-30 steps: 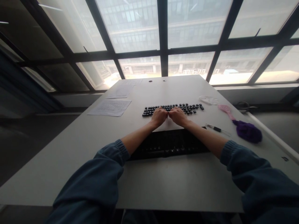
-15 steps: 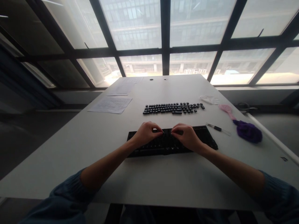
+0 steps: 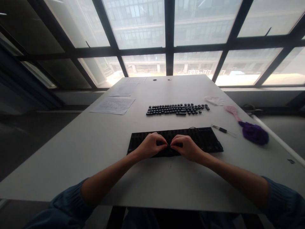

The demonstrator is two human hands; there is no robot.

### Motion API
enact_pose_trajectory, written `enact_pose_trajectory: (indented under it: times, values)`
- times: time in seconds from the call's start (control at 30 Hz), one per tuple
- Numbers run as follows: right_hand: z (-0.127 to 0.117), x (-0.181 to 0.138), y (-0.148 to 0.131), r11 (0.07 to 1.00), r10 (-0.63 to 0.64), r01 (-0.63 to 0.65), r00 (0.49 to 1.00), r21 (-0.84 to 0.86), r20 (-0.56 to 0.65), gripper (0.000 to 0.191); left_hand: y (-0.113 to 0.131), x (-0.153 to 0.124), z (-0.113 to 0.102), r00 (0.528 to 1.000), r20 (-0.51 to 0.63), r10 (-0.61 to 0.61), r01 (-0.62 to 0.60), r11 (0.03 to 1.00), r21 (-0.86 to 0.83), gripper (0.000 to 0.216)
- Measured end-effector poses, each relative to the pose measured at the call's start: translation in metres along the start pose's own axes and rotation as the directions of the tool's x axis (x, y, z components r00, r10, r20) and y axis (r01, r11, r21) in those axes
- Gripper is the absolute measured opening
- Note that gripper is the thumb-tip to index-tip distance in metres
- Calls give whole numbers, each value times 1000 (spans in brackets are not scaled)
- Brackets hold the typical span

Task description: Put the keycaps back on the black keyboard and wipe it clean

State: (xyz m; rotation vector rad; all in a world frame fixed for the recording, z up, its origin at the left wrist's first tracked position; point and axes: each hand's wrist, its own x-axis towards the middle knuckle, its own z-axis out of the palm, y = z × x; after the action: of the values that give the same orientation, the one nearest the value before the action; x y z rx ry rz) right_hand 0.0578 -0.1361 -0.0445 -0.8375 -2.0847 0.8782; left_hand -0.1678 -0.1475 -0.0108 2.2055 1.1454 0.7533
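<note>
Curling loosely, fingertips meeting, both hands (image 3: 169, 146) rest on the keyboard (image 3: 207, 140), gripping nothing visible.

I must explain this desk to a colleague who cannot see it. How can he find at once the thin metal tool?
On the white table, look right of the black keyboard base under the hands. The thin metal tool lies between that base and the purple cloth. Unlike the pink brush behind it, it is slim, wiry and dark in the middle.

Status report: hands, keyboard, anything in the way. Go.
Left hand and right hand curled, fingertips meeting on keyboard base. Loose keycaps rowed beyond. Keycap puller lies right, apart.
</note>
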Motion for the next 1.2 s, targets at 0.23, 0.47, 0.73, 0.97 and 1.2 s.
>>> enact_pose_trajectory:
  times: [0.23,0.47,0.73,0.97,1.2]
  values:
    - [2,-2,0,999,-32,32,999,-28,-13,12,3,-4,6,999,-8,47,-46,990,133,8]
    - [3,-3,-2,995,-62,60,998,-79,-19,14,4,-7,10,992,-18,123,-118,975,188,7]
    - [5,-4,2,985,-116,112,993,-129,-22,20,5,-9,14,984,2,176,-171,950,261,9]
    - [0,-3,-6,964,-126,132,991,-230,40,12,7,-10,13,978,14,207,-200,926,319,10]
    - [-5,-3,-11,934,-126,148,988,-325,88,13,7,-11,16,973,20,228,-220,908,358,12]
